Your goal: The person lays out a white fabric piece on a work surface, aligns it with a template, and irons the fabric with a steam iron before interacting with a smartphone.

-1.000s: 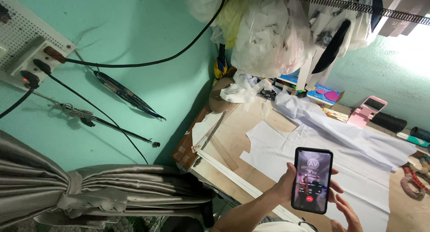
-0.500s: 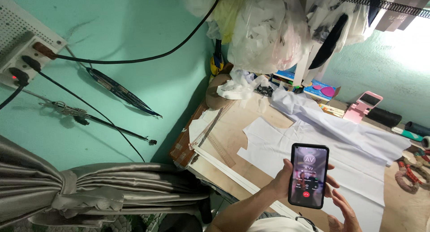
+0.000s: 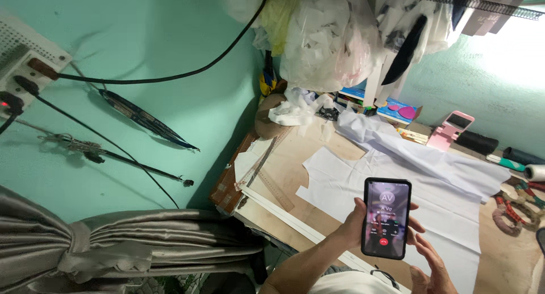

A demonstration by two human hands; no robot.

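My left hand [image 3: 351,228] grips a black smartphone [image 3: 386,217] upright, its screen lit with a call display and a red round button near the bottom. My right hand [image 3: 428,260] hovers just right of and below the phone, fingers spread and bent toward its lower edge, holding nothing. Behind the phone lies white cut fabric [image 3: 392,183] spread flat on a wooden table [image 3: 286,163].
Rulers [image 3: 267,169] lie at the table's left edge. Heaped plastic bags [image 3: 323,38], boxes and a pink phone stand [image 3: 451,129] crowd the far side. Scissors [image 3: 514,206] rest at right. Cables and a socket board [image 3: 22,67] hang on the green wall; a grey curtain [image 3: 113,243] is bunched lower left.
The view has shifted slightly, so the phone and hands sit a little further left in frame. My hands keep the same hold and pose.
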